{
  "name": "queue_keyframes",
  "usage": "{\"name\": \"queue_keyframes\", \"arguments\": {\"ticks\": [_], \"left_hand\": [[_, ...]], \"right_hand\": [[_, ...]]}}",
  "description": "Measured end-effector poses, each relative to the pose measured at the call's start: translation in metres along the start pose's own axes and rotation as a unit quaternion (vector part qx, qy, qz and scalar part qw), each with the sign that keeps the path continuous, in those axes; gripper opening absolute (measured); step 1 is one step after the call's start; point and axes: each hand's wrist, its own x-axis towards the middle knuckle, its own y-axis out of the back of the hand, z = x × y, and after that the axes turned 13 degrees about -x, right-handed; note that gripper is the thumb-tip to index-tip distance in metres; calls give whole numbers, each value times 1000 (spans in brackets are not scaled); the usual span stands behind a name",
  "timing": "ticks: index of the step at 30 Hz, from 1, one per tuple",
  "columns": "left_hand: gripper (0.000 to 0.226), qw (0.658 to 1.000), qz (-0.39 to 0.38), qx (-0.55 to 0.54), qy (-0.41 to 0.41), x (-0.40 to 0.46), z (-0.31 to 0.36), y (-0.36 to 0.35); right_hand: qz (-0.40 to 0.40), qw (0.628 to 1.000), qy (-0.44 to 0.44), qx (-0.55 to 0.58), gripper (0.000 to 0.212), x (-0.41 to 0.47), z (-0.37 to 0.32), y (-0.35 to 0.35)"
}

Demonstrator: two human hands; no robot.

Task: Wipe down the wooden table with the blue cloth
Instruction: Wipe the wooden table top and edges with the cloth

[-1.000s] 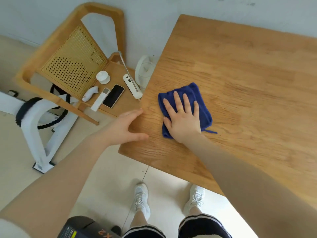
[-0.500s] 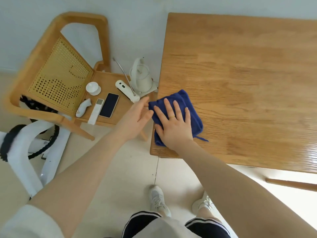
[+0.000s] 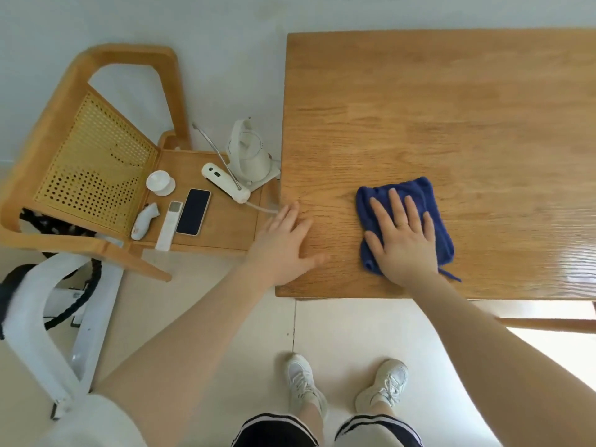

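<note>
The folded blue cloth (image 3: 422, 201) lies flat on the wooden table (image 3: 451, 117), near its front left corner. My right hand (image 3: 403, 240) presses down on the cloth with fingers spread, covering its middle. My left hand (image 3: 283, 243) rests flat and empty on the table's left edge, a hand's width left of the cloth, fingers apart.
A wooden chair (image 3: 96, 150) stands left of the table, its seat holding a white kettle (image 3: 248, 156), a phone (image 3: 193, 211), a remote (image 3: 169, 225) and small white items. A white frame (image 3: 48, 333) stands on the floor at the left. My feet (image 3: 345, 388) are below the table's front edge.
My right hand has slid the cloth to the right, away from the table's left edge. My left hand has come to rest flat on the table's left edge. The view has shifted.
</note>
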Motion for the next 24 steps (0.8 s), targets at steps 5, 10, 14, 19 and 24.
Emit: {"name": "queue_keyframes", "arguments": {"ticks": [5,10,14,19,24], "left_hand": [[119,997,-5,54,57,2,21,-7],[114,993,-11,72,88,7,33,-6],[121,989,-28,70,128,7,39,-5],[118,984,22,97,145,8,83,-16],[99,998,3,26,53,38,160,-51]], "right_hand": [[-3,1000,10,-10,62,-21,-34,-3],[47,985,167,-16,53,-47,-22,-6],[57,980,192,3,51,-43,30,-13],[9,997,75,18,60,-31,145,-16],[-32,998,-51,29,69,-9,249,-15]]}}
